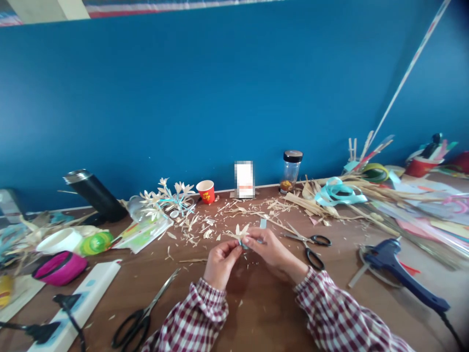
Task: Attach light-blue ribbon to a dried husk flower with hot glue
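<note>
Between my two hands is a small pale craft flower [241,231] with pointed petals, its base a bit of light blue. My left hand [222,260] pinches the base between thumb and forefinger. From the other side, the fingers of my right hand [266,248] close on the same base; a short pale blue strip [263,223] sticks up behind them. Scissors with black handles [312,243] lie open just right of my right hand. A larger pair of scissors [141,318] rests on the table left of my left sleeve.
Scraps of dry husk [205,220] litter the table. At the back stand a red paper cup [205,191], a glass jar [291,172] and finished flowers [168,195]. A blue glue gun [399,271] lies right, near a turquoise ribbon [337,192]. A white power strip [88,293] lies left.
</note>
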`<state>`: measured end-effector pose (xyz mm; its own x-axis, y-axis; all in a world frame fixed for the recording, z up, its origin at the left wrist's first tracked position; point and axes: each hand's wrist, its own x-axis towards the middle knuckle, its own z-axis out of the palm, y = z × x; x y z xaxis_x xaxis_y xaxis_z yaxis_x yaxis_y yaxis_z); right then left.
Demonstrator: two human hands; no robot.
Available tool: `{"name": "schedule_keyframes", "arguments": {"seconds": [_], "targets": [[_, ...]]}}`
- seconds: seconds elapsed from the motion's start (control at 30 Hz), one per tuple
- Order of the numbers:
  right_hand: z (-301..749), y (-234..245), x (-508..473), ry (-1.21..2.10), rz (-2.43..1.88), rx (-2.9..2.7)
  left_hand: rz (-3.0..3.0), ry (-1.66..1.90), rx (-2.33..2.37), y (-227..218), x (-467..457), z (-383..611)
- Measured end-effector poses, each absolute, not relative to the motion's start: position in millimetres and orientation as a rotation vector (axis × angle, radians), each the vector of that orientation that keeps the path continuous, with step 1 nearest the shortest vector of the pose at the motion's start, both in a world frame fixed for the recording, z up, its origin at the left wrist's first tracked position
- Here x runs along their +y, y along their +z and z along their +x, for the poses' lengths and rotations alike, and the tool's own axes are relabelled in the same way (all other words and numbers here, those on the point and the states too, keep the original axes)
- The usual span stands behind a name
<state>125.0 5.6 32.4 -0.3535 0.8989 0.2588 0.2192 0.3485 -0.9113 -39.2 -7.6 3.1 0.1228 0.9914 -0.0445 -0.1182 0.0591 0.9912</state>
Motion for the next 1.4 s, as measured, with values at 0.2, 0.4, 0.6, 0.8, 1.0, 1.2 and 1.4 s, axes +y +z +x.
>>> {"name": "schedule_keyframes", "arguments": {"seconds": [0.2, 0.4, 0.6, 0.8, 1.0, 1.2, 1.4], "targets": [[122.3, 30.0, 5.2, 1.252, -0.951, -1.661, 1.068, 1.113, 0.988, -0.8, -7.7, -39.0], [120.5, 24.9, 6.0, 1.441, -0.942, -1.481, 0.994, 1.109, 0.986, -7.8, -7.4, -37.0], [118.8, 20.6, 8.2, 1.503, -0.936, -1.404, 1.003, 1.132, 0.978, -7.4, -8.5, -33.4], [113.3, 24.4, 4.4, 1.471, -0.937, -1.383, 0.973, 1.163, 0.984, -7.5, -9.0, -30.0], [113.0, 25.1, 4.3, 1.452, -0.937, -1.411, 0.936, 1.167, 0.982, -10.3, -7.2, -30.4], [120.3, 23.7, 9.4, 1.466, -0.897, -1.417, 0.828, 1.16, 0.98, -5.9, -7.5, -28.8], [120.9, 26.1, 8.3, 1.45, -0.905, -1.453, 0.734, 1.133, 1.026, 4.7, -10.3, -26.5]]}}
